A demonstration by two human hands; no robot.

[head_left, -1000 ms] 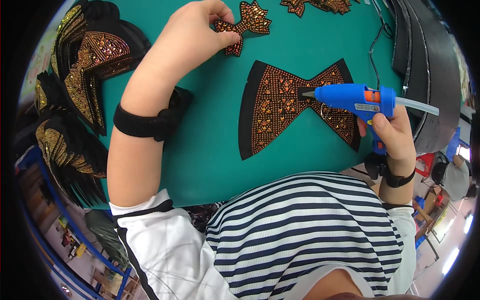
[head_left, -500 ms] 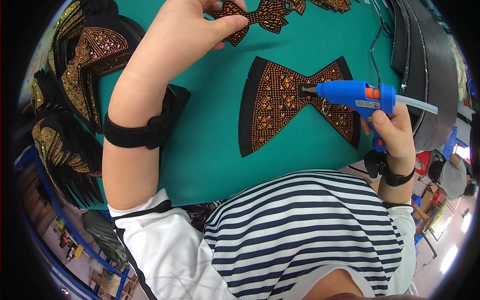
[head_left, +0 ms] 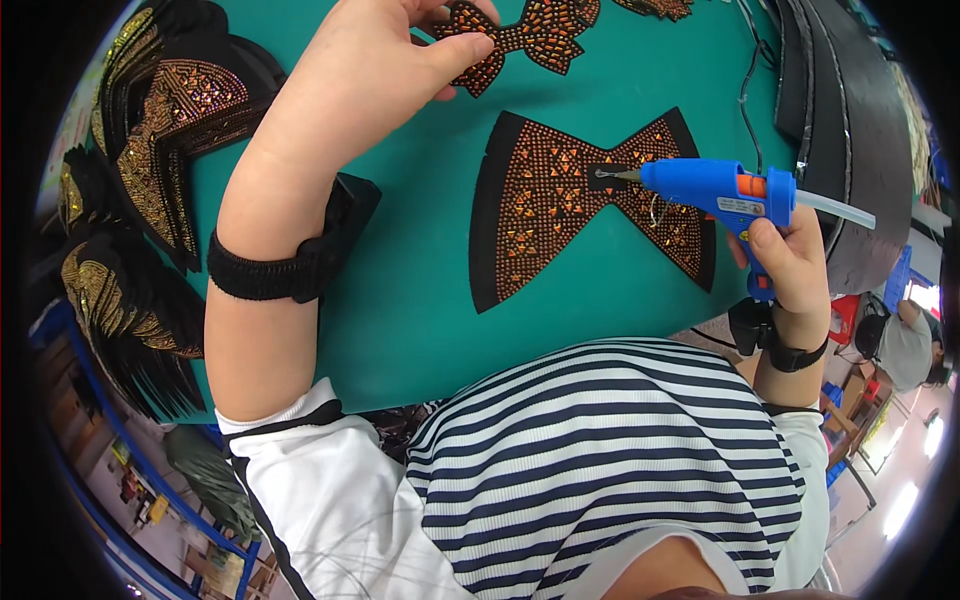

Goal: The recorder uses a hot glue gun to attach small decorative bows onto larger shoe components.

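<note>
A large black bow-shaped piece (head_left: 540, 215), covered in copper-coloured studs, lies flat on the green tabletop (head_left: 410, 300). My right hand (head_left: 797, 262) is wrapped round the handle of a blue glue gun (head_left: 700, 185), with a pale glue stick (head_left: 835, 209) poking out of its back. The nozzle points left at the bow's bare black middle, where a small shiny dab of glue (head_left: 601, 174) shows. At the far side, my left hand (head_left: 395, 75) pinches the left end of a smaller studded bow (head_left: 548, 38) between thumb and fingers; those fingers are partly hidden.
Stacks of black pieces with gold and copper studs (head_left: 190, 110) lie along the left. Another studded piece (head_left: 655, 8) is at the far edge. Long black strips (head_left: 850, 130) are piled at the right, beside a dark cord (head_left: 745, 100). A person (head_left: 903, 345) is in the right background.
The glue gun has shifted slightly right, and the glue dab beyond its nozzle shows more plainly. The large bow has slid a little left. The smaller bow has tilted slightly in my left hand.
</note>
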